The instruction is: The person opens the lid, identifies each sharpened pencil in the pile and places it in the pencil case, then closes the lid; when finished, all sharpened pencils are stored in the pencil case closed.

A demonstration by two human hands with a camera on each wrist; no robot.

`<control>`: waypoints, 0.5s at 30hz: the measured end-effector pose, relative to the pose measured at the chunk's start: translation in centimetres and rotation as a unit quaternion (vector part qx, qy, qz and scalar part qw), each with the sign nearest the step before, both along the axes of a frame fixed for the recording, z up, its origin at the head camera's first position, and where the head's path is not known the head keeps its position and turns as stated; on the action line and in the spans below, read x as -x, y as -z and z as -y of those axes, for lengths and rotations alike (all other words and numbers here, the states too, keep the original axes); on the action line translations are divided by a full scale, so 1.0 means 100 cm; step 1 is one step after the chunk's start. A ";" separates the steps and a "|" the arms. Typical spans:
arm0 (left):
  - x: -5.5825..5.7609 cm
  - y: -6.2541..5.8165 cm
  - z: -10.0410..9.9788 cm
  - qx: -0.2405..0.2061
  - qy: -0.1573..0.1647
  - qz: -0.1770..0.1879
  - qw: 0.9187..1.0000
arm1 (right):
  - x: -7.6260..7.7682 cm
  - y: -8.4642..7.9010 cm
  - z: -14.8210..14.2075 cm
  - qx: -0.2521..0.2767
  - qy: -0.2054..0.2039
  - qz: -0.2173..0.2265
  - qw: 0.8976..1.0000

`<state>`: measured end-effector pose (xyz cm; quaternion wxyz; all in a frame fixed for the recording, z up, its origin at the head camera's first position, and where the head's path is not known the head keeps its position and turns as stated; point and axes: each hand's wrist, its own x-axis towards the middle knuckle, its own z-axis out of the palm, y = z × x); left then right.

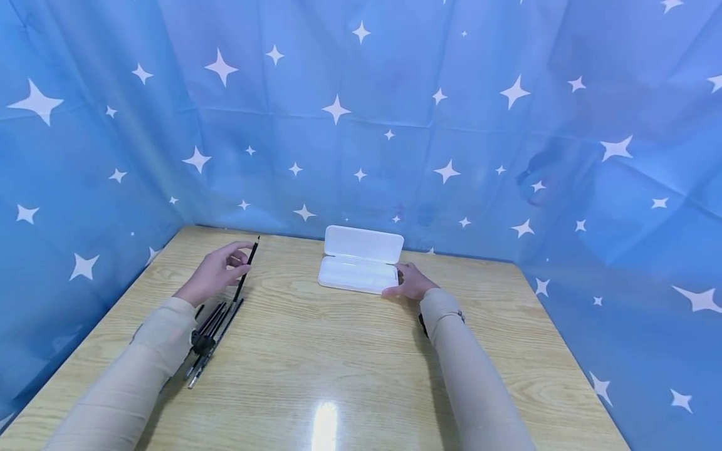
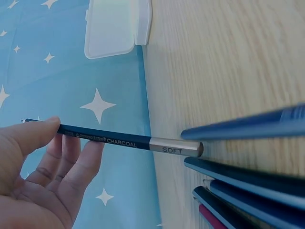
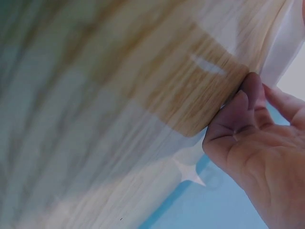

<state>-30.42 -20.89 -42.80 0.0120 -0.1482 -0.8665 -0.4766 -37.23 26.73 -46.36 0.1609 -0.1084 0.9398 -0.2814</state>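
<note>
My left hand (image 1: 220,272) pinches a dark charcoal pencil (image 2: 105,137) between thumb and fingers, its pointed tip up and its silver end marked SOFT down. That lower end is close to several other pencils (image 1: 225,322) lying on the table beneath my left wrist. An open white pencil case (image 1: 358,274) sits at the back of the table, lid raised; nothing shows in its tray. My right hand (image 1: 414,283) holds the case at its right end, thumb at the front corner. In the right wrist view, curled fingers (image 3: 238,112) rest at the tabletop beside the white case wall (image 3: 283,45).
The wooden table (image 1: 316,351) reaches back to a blue curtain (image 1: 395,81) with white stars, which also hangs along both sides. The raised case lid (image 1: 363,244) stands close to the curtain. A black wrist device (image 1: 203,343) overlaps the lying pencils in the head view.
</note>
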 end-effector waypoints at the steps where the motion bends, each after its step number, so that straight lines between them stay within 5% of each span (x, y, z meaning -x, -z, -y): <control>1: 0.001 0.000 0.000 0.001 -0.001 -0.002 1.000 | 0.000 0.000 0.000 -0.001 0.000 0.000 1.000; 10: 0.011 0.003 -0.004 -0.012 -0.005 -0.001 1.000 | -0.004 0.001 0.001 -0.004 0.000 -0.012 1.000; 15: 0.015 0.005 -0.007 -0.026 -0.020 -0.037 0.999 | -0.004 -0.001 0.002 -0.004 0.001 -0.010 1.000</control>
